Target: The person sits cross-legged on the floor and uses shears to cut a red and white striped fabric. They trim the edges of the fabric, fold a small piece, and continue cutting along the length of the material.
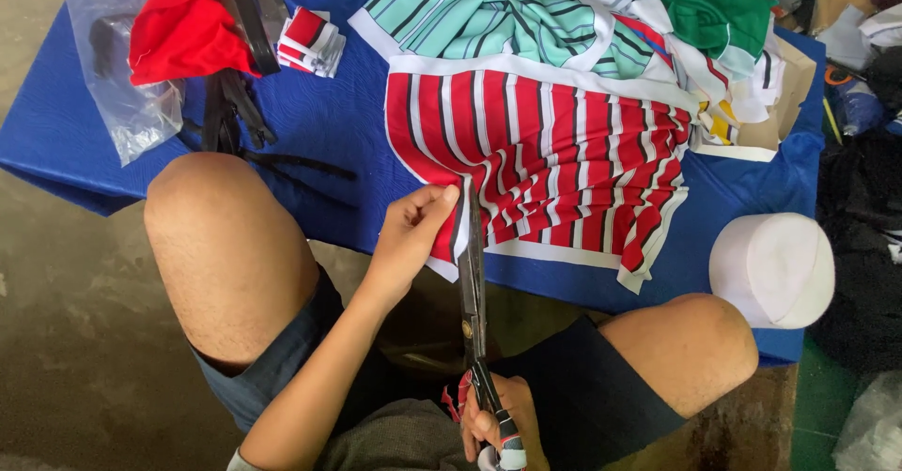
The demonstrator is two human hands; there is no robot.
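1. Striped fabric (554, 152), red with white and black lines and a white border, lies spread on the blue counter (338, 123), its near edge hanging toward the person's lap.
2. Long scissors (472, 293) point up from the lap, blades reaching the near left edge of the fabric, just beside the pinching fingers.
3. Left hand (413, 231) reaches forward from a bent forearm crossing the lap; its fingers (442, 199) are pressed together on the fabric's edge, thumb on top.
4. Right hand (493, 424) sits low against the body, at the bottom of the view, fingers wrapped closed around the scissors' taped handles.
5. Both bare knees flank the work, the left knee (221, 246) under the counter's near edge, the right knee (695, 349) beside a white round roll (775, 269).
6. Farther back lie a mint-striped cloth (489, 15), a green cloth (719, 11) and a red cloth (183, 25).
7. A clear plastic bag (117, 67) hangs off the counter's left corner, with black straps (230, 109) near it.
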